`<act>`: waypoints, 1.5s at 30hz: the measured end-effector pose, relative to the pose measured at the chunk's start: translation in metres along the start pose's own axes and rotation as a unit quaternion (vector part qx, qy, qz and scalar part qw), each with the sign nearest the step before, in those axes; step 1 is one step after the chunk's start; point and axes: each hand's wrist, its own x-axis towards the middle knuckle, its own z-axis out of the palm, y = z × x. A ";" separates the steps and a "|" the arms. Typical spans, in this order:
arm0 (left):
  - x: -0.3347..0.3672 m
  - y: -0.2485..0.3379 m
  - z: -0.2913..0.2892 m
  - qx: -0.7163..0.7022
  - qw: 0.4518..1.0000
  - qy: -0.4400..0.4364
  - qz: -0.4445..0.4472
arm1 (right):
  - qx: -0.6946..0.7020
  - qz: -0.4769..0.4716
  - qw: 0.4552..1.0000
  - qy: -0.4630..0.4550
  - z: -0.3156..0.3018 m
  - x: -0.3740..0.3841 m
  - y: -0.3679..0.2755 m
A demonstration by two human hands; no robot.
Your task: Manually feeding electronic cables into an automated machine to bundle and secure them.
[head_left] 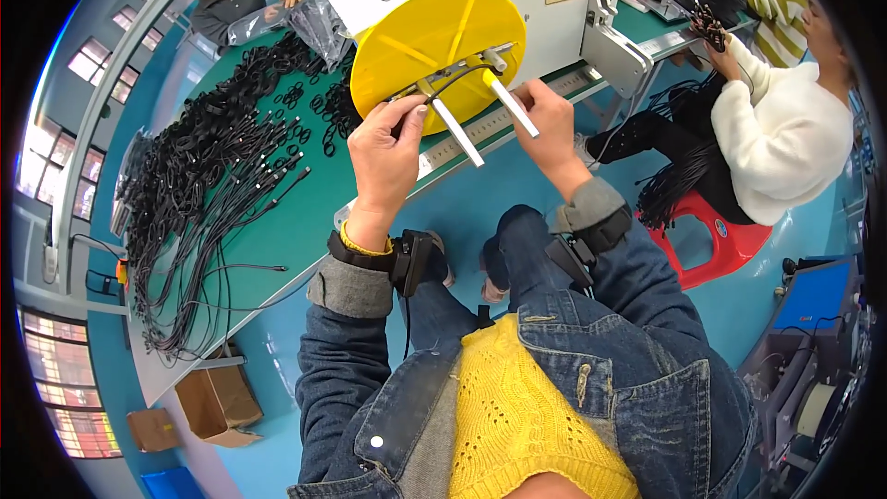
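A yellow disc (386,35) on the front of a white machine (545,23) carries two pale rods (456,132) that stick out toward me. A short stretch of black cable (459,78) arches between the rods. My left hand (386,150) is beside the left rod, thumb and forefinger pinched on the cable's end. Just right of the other rod, my right hand (552,129) has its fingers curled together. Whatever those fingers may hold is hidden.
On the green table (277,263) at left lie heaped black cables (199,162) and small coiled loops. A co-worker handles a clear bag (323,28) at far left. At right, another person sits on a red stool (711,240). Cardboard boxes (217,402) stand below.
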 end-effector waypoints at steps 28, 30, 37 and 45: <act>-0.048 0.042 -0.004 0.072 0.997 -0.001 0.024 | 0.141 0.246 0.929 -0.237 -0.052 -0.070 0.014; -0.048 0.044 0.000 0.048 0.999 0.006 0.008 | 0.180 0.239 0.929 -0.219 -0.053 -0.061 0.007; -0.024 0.060 0.020 0.148 0.979 -0.002 0.139 | 0.299 0.162 0.933 -0.118 -0.063 -0.022 -0.048; -0.011 0.081 0.028 0.310 0.932 -0.071 0.175 | 0.276 0.173 0.925 -0.198 -0.059 -0.012 -0.046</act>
